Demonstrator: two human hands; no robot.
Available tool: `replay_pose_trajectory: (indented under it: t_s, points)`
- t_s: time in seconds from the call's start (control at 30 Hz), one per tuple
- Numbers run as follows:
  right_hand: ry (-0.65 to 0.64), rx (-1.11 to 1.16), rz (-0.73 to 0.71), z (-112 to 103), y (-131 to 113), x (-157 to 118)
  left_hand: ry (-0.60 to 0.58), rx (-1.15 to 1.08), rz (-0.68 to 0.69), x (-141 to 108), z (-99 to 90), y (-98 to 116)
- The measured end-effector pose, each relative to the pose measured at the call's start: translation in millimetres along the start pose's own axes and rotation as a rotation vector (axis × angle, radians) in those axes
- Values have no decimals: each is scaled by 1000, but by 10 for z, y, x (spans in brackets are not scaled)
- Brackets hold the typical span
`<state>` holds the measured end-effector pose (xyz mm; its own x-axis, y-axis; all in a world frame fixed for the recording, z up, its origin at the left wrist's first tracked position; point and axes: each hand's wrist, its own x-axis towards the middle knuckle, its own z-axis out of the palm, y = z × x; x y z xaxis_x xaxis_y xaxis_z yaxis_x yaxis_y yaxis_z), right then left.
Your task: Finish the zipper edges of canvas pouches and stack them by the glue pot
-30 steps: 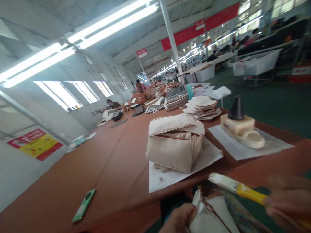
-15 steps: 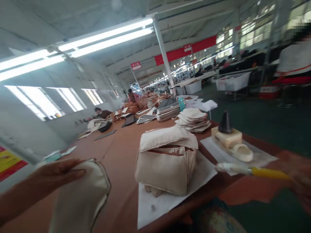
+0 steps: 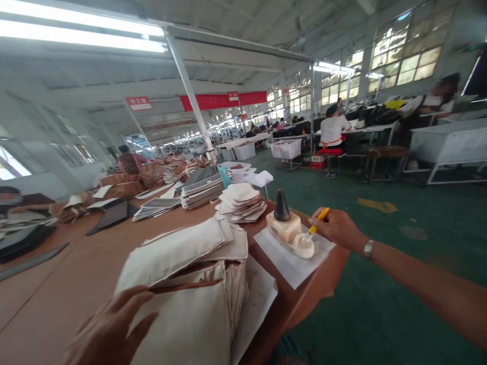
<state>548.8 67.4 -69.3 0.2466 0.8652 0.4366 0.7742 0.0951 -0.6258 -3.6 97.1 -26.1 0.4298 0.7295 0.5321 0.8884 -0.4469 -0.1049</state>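
Note:
My right hand [image 3: 337, 228] grips a brush [image 3: 318, 220] by its yellow handle. The brush's pale tip is down in a small cream dish [image 3: 304, 248], which adjoins a cream block-like container [image 3: 284, 227] topped by a black cone [image 3: 282, 205]. At the lower left, my left hand [image 3: 114, 324] is at the near side of a pile of cream fabric pieces [image 3: 186, 314]. Its thumb and fingers are apart, with cream fabric showing between them; blur hides whether they touch it. White paper [image 3: 258, 299] lies under the pile, and another sheet [image 3: 292, 274] under the dish.
Behind the pile stand a smaller stack of cream pieces [image 3: 240, 203] and grey-edged panels [image 3: 201, 190]. The brown tabletop [image 3: 49, 299] ends at the right above a green floor [image 3: 380, 274]. Co-workers sit farther off, one in a white top [image 3: 333, 131] on a red stool.
The view has turned right. My right hand has brought the brush from beside the table into the dish. The cream piece that my left hand held is no longer seen in its grasp.

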Motion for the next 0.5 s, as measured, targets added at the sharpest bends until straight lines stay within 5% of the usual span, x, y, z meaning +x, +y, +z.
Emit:
replay_pose_trajectory:
  t_s: [0.07,0.17,0.33,0.5]
  points:
    - [-62,-20,5,181,135,59,-52,51,135,-80,133,197]
    - [-143,-39,27,418,284,132,-148,73,174,-53,20,418]
    - [-274,-58,45,669,394,270,-316,52,-87,483,-139,403]
    - [-264,-85,33,587,429,352,-440,62,-91,1018,222,464]
